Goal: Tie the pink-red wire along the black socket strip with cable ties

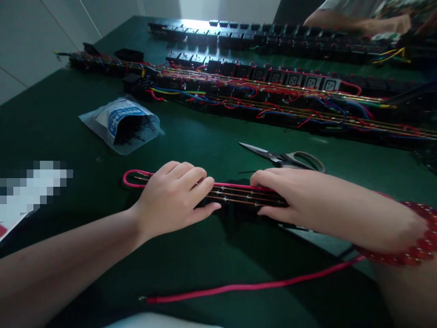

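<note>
Now the socket strip lies under both the left hand and right hand.

Matt green cloth covers the table. The scissors show glossy metal blades; the bag is shiny clear plastic. The near pink wire looks smooth, plastic-coated.

Green bench, as I see it from the head camera — plenty lying about.

Scissors lie blades shut on the green mat. A clear bag with a blue label, holding small dark parts, sits far left. Behind them I see rows of wired socket strips — red, blue and yellow leads. Another person's arm rests at the top right.
</note>
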`<state>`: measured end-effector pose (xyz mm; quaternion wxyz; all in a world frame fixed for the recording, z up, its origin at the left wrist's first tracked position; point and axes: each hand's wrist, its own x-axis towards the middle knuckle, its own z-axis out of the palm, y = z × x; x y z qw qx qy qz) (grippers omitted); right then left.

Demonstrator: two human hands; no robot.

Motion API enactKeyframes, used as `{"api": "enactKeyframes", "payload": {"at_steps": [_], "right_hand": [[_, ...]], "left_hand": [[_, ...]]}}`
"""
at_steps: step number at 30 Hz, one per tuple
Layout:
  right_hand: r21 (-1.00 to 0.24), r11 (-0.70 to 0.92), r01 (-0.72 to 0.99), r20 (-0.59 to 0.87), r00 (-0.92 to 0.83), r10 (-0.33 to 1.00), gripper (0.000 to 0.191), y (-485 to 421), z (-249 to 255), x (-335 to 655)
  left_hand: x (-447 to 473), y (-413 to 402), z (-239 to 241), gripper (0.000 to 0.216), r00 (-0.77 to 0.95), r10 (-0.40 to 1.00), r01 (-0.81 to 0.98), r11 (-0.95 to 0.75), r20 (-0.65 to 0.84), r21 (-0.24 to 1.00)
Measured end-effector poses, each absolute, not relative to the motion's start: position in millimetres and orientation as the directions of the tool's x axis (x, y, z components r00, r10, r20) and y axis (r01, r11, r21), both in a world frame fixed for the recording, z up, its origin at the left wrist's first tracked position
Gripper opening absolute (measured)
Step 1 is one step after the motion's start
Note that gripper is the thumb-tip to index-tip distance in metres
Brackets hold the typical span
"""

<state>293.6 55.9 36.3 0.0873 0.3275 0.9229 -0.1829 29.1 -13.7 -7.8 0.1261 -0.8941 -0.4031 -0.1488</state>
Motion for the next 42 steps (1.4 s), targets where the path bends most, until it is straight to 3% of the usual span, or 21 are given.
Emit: {"api": "enactKeyframes", "payload": {"at_steps": [7,12,15,19,24,29,38,42], "right_hand": [[-0.182,0.813,0.553,-0.183,-0.831,0.525,0.018,46,36,282],[-0.305,0.781,0.546,-0.163,-0.837,0.522,0.023,45,37,273],[-0.385,0.681,0.622,-0.111,-0.764,0.635,0.024,52,33,272],[-0.267,0.513,0.816,0.024,-0.527,0.85,0.03,64,20,277],[-0.132,0.443,0.887,-0.106,-0.457,0.883,0.033,70,14,284],[-0.051,0.432,0.9,-0.156,-0.434,0.887,0.023,73,19,291],[-0.064,0.428,0.901,-0.215,-0.432,0.876,0.021,79,18,292],[-0.087,0.452,0.888,-0.159,-0.46,0.873,0.02,64,29,284]], "left_hand": [[30,-16,-4,0.037,0.645,0.666,0.749,-0.649,0.373,-0.136],[30,-18,-2,0.034,0.677,0.659,0.727,-0.669,0.329,-0.156],[29,-15,-3,0.034,0.685,0.655,0.717,-0.685,0.32,-0.131],[28,-12,-3,0.038,0.688,0.656,0.709,-0.699,0.31,-0.093],[27,-12,-2,0.04,0.696,0.658,0.698,-0.714,0.288,-0.054],[26,-11,-4,0.038,0.663,0.702,0.714,-0.697,0.261,0.061],[26,-11,-4,0.036,0.64,0.735,0.722,-0.675,0.224,0.153],[26,-11,-4,0.034,0.621,0.756,0.736,-0.653,0.207,0.177]]}}
